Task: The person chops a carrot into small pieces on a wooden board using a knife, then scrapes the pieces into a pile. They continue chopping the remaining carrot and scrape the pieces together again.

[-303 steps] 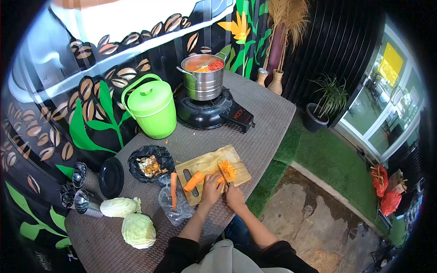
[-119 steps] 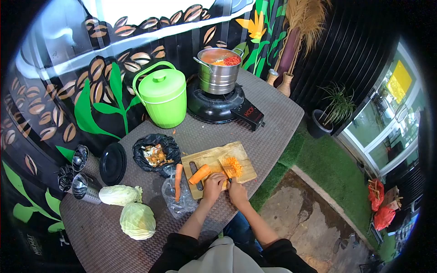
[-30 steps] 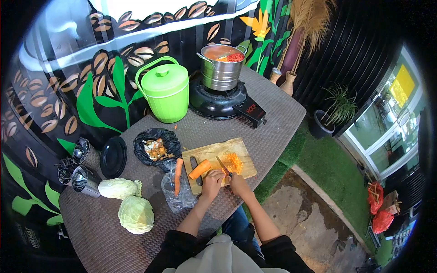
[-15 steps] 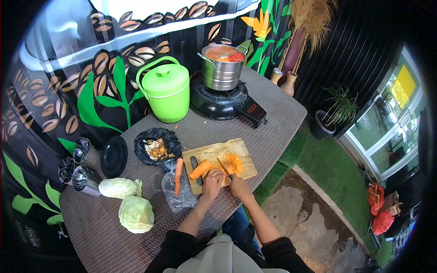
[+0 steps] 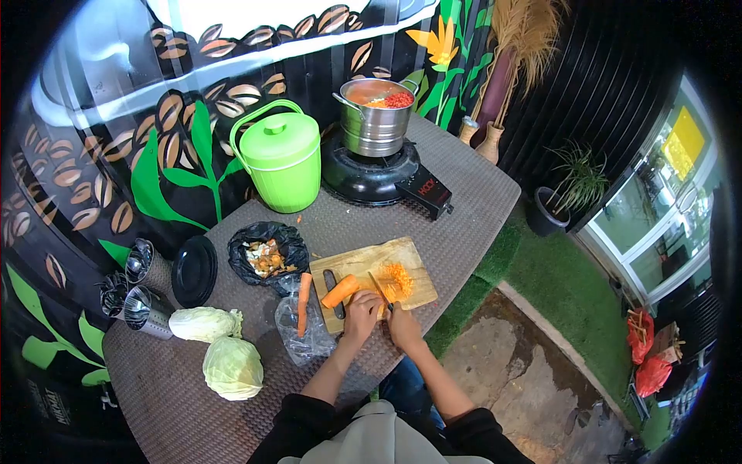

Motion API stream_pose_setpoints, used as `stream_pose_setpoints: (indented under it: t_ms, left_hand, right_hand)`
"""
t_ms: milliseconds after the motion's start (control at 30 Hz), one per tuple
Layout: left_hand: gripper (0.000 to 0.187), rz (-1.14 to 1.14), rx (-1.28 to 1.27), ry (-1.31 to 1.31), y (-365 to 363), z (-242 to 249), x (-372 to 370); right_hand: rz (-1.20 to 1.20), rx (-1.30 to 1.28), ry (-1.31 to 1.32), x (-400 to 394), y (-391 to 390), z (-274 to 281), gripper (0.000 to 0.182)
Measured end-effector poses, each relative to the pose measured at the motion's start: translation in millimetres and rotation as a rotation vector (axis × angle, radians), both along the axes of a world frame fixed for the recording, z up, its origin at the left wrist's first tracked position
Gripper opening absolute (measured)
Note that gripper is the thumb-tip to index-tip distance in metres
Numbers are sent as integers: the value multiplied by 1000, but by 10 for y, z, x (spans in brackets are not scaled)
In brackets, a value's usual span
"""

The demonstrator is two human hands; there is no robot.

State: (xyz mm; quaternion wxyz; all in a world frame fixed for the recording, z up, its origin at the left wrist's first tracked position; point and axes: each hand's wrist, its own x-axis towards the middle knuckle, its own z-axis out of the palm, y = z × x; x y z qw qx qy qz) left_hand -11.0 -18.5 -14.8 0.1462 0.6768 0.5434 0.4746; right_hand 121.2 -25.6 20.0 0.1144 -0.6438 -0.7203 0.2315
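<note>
My right hand [image 5: 404,325] is closed round the handle of a knife [image 5: 378,286], its blade over the wooden cutting board [image 5: 417,255]. My left hand [image 5: 360,317] presses with bent fingers on a piece of carrot [image 5: 380,311], mostly hidden beneath them, close beside the blade. Finely chopped carrot [image 5: 398,280] is heaped on the board to the right of the knife. Left of the blade lies a thick peeled carrot piece [image 5: 340,291], next to a dark handle [image 5: 333,288] whose tool I cannot make out. A longer carrot [image 5: 304,298] rests on a clear plastic bag [image 5: 309,340].
A black bag of peelings [image 5: 267,255] sits behind the carrots. Cabbages [image 5: 233,370] and steel cutlery holders [image 5: 147,309] stand left, by black plates [image 5: 195,271]. At the back are a green lidded bucket [image 5: 280,158] and a steel pot [image 5: 377,124] on a portable stove [image 5: 363,174].
The knife and my right hand have shifted slightly, staying close to my left fingers. The view has tilted a little; other things keep their places.
</note>
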Motion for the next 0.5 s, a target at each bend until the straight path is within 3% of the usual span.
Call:
stream_pose_setpoints:
  t_ms: [200,367,500]
  left_hand:
    - [10,4,3,-3,4,11,-2]
    - [10,13,4,7,0,40,-6]
    - [9,9,-12,-17,13,26,-11]
  right_hand:
    - [-47,-32,3,-80,125,-33,34]
    - [89,-124,-2,60,190,110,35]
    - [-2,-41,1,-58,24,35,35]
